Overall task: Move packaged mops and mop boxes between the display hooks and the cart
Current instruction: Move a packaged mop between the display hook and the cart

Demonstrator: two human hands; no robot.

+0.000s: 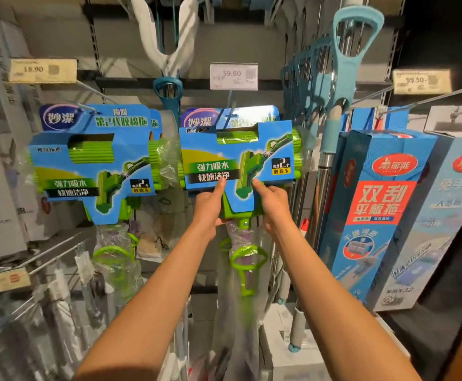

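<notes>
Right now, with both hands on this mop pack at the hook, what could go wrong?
1. The mop pack sits at the display hook; pulling at an angle might tear its card.
2. The left hand and right hand grip only the bottom edge, so it could tip.
3. Its bagged handle may snag the neighbouring mop pack.

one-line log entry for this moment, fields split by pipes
left hand grips packaged mop bottom edge | right hand grips same | mop at hook under 59.90 tag | cart unseen

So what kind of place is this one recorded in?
Most likely a shop's cleaning-goods aisle: price tags on the shelving, packaged mops hanging from display hooks, and boxed mops stacked alongside.
</notes>
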